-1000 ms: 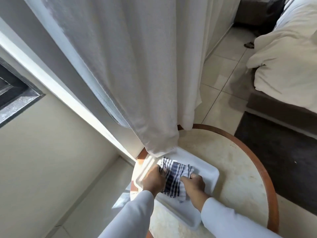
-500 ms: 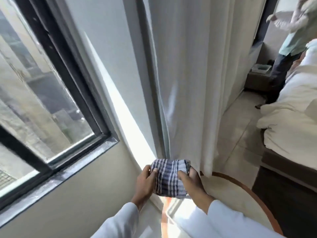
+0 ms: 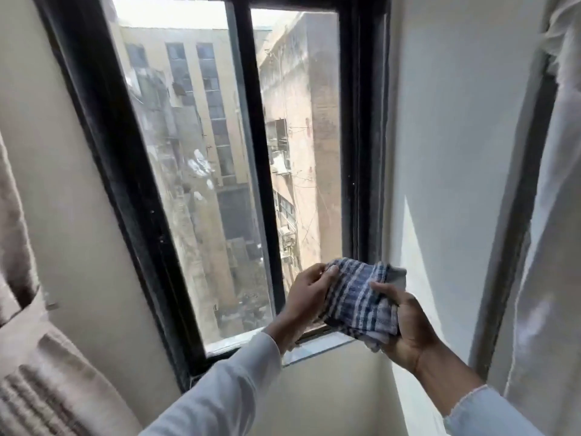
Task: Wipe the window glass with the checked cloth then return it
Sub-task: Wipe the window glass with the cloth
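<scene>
Lifted off the tray, the checked cloth [image 3: 358, 302] is now gripped by left hand [image 3: 306, 295] and right hand [image 3: 408, 328] before the window glass [image 3: 201, 171].

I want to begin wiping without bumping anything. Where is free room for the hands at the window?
Both panes of window glass, divided by the black middle bar, are free. Crowded: the low right corner, where both hands bunch the checked cloth above the sill.

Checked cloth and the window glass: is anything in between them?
In the head view, nothing shows between the checked cloth, held by left hand and right hand, and the window glass, though contact can't be judged.
</scene>
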### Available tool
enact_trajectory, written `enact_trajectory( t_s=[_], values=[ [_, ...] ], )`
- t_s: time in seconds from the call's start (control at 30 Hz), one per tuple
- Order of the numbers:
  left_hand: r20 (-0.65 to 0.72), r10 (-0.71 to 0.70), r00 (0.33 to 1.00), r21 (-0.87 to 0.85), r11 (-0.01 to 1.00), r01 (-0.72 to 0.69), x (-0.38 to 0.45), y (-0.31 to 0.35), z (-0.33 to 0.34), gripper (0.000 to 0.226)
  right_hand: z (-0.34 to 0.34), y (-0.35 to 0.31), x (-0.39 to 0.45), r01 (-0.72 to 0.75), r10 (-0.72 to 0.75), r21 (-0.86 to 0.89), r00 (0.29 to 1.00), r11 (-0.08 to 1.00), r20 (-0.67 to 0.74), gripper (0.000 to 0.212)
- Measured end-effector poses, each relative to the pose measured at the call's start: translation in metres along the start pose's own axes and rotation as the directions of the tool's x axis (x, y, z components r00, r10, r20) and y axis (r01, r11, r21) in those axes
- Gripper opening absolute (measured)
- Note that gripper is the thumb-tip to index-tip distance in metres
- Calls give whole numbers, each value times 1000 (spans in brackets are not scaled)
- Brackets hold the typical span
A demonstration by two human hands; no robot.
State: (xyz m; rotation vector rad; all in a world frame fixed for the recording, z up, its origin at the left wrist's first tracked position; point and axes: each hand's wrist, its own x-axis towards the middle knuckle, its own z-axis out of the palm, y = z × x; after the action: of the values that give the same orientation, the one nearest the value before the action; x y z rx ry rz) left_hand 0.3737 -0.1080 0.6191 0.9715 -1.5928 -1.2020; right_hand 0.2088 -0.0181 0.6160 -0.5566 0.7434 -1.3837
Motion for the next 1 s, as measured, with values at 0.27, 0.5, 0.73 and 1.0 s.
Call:
enact_trajectory(
  t_s=[0.27, 0.5, 0.73, 1.0],
  values=[
    [-377, 515, 770, 660, 733, -167, 39, 91, -188, 26, 157, 15, 100, 236, -231, -26, 964, 971, 135, 24],
    [-265, 898, 353, 964, 234, 129, 132, 122, -334, 57, 240, 50, 220, 826, -842, -493, 454, 274, 292, 49],
    [-259, 906, 335, 946, 167, 278, 204, 125, -389, 68, 300, 55, 376, 578, -552, -615, 310, -536, 774, 70],
    [-207, 920, 332, 977, 178, 116, 196, 121, -395, 59, 348, 41, 397, 423, -318, -289, 3, -859, 948, 65]
  ],
)
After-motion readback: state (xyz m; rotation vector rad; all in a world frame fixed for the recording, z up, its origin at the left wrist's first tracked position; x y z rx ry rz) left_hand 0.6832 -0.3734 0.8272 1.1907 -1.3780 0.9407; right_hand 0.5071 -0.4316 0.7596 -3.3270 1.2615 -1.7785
